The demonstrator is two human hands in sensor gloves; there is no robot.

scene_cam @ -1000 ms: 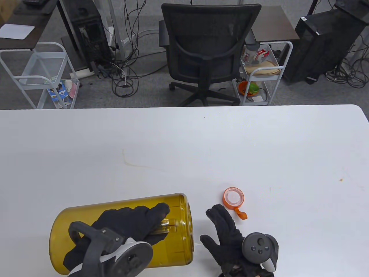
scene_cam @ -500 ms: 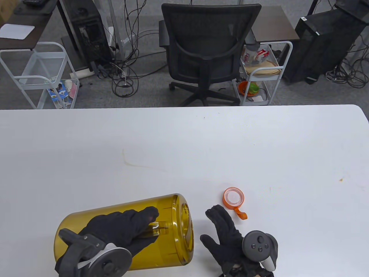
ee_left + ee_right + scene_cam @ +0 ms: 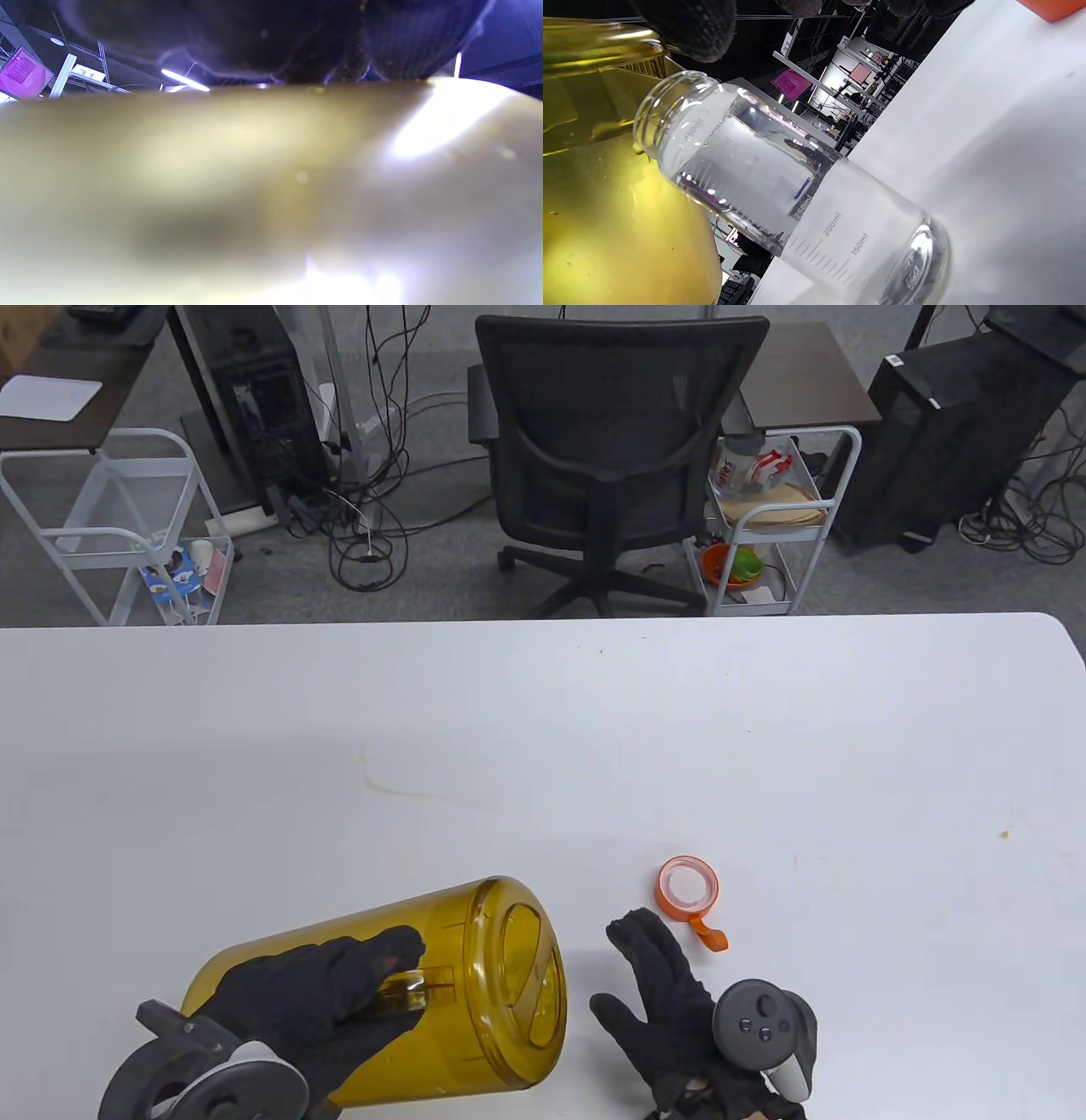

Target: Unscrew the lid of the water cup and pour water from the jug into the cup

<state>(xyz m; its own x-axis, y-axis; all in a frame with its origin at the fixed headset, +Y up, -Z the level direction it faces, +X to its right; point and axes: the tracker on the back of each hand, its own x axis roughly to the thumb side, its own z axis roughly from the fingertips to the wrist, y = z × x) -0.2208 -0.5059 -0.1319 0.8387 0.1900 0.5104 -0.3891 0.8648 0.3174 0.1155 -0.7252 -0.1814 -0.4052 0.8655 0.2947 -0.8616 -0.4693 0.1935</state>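
The amber jug (image 3: 475, 984) lies tilted near the table's front edge, its open mouth facing right. My left hand (image 3: 386, 976) grips its handle; the jug's wall (image 3: 254, 190) fills the left wrist view. The clear cup (image 3: 780, 190) stands lidless with printed measure marks, its mouth right beside the jug's rim (image 3: 598, 46). I cannot make the cup out in the table view, nor its water level. My right hand (image 3: 612, 965) is just right of the jug, fingers straight and thumb spread, not closed round the cup. The orange lid (image 3: 687, 887) lies on the table beyond that hand.
The white table (image 3: 594, 746) stretches far back and to the right. Beyond its far edge stand a black office chair (image 3: 611, 432) and two white wire carts (image 3: 764, 517).
My left hand has drawn back toward the bottom left with the jug. The jug's mouth has swung up and away from the cup side. The right hand and the lid have stayed put.
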